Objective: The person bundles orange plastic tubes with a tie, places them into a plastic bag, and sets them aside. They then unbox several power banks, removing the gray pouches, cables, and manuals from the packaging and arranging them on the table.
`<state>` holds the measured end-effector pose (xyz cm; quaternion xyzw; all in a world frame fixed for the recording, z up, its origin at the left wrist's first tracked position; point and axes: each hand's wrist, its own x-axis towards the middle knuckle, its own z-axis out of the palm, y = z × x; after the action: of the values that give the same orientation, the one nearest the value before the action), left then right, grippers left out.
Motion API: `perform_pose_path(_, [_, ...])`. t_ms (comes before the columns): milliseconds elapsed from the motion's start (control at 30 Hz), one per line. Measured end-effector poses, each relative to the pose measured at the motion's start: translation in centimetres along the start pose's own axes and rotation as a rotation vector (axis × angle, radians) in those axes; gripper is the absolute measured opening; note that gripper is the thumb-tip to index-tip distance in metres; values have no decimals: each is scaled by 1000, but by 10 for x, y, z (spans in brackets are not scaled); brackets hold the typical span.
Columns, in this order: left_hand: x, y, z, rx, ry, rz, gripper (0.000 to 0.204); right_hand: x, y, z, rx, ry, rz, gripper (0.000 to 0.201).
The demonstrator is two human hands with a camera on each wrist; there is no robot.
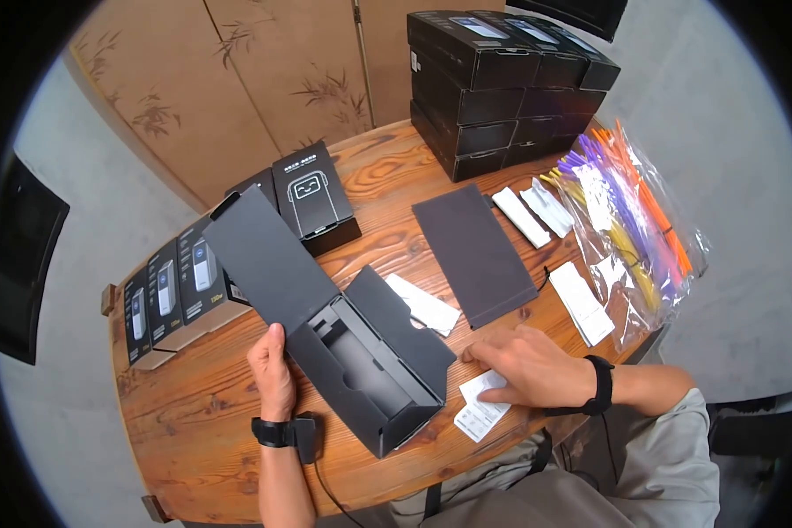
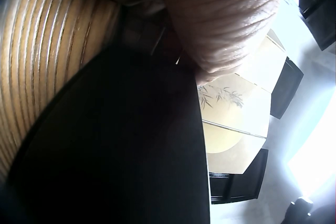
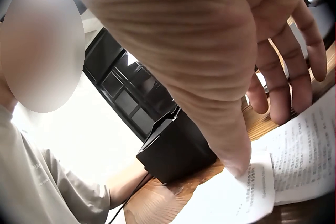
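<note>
A black box (image 1: pixel 348 356) with its lid and side flap folded out stands on the table, its inner tray showing an unfilled recess. My left hand (image 1: pixel 275 374) grips its left side, thumb up along the edge; the box's dark wall (image 2: pixel 121 145) fills much of the left wrist view. A printed white leaflet (image 1: pixel 477 421) lies folded right of the box, below my right hand (image 1: pixel 541 368). In the right wrist view the thumb (image 3: pixel 233 153) touches the leaflet, while the other fingers extend loosely beyond it, apart from the thumb.
A dark flat sheet (image 1: pixel 475 251) and white paper packets (image 1: pixel 581 304) lie farther back. Colourful sticks in a clear bag (image 1: pixel 638 229) sit at the right. Black boxes (image 1: pixel 502 97) are stacked at the back; more product boxes (image 1: pixel 180 286) line the left edge.
</note>
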<state>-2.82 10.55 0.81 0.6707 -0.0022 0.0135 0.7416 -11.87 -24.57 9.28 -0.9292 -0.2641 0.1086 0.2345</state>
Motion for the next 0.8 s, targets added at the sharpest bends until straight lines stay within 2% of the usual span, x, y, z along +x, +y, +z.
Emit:
perform_pose_path(167, [1,-1,-1,-5,-14,10,40,-5,-1,0,26,6,-24,47])
perform_pose_path(267, [0,-1,0,-14,24,-3,40,-8,-4,-9,32,-68,-207,48])
perform_pose_path(367, [4,-8,-2,45,23,80,38,-17,-8,6,-116,-132,-288,44])
perform_pose_path(500, [-3,9,4,-36,-36,-23,39,-22,-3,20,-130,-140,-280,31])
perform_pose_path(700, [1,3,3,-21,-6,21,38,-28,-1,10,-40,-118,-256,22])
perform_pose_path(800, [1,0,2,3,-9,28,39,-35,-1,-3,111,58,-133,18])
